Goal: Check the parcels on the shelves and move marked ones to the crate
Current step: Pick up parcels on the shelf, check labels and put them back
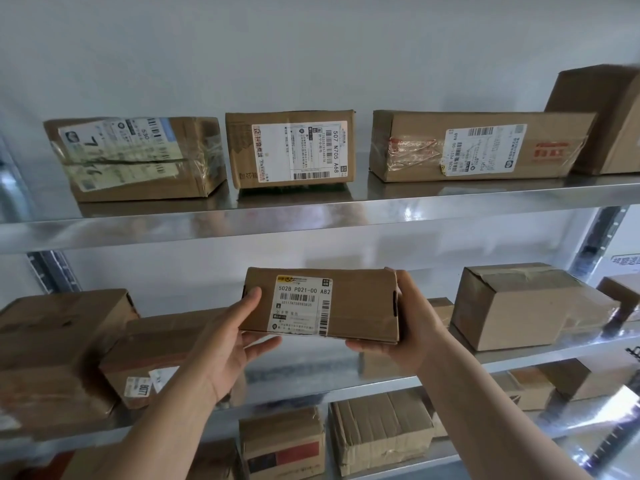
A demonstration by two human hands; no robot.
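Both hands are closed on one parcel (320, 303): left hand (228, 344) clamps its left end, thumb on the front face, fingers curled under the bottom edge; right hand (405, 327) clamps the right end, thumb over the side, fingers under. Parcel is off the shelf, held in the air in front of the middle shelf (519, 355), label (303, 306) facing me and readable.

Key geometry: I'm holding the parcel with its long axis left-right, level, one hand on each short end. It sits centred between my arms, so neither hand is meaningfully nearer. Either could take it alone, but the grip is symmetric now.

I see no mark on this face beyond the printed label and a dark slot near the right edge. Can't tell from this side whether it counts as marked; other faces are hidden.

Outward: more cartons on the middle shelf either side, a tilted open-flap box (530, 306) to the right, a low box (162, 358) partly behind my left wrist. Upper shelf (311, 220) carries a row of labelled parcels, well above my hands. Lower shelf has more boxes under my arms.

Crate isn't in view, so I can't say which way the parcel would have to travel. My guess is I rotate it to check other faces first, then decide.
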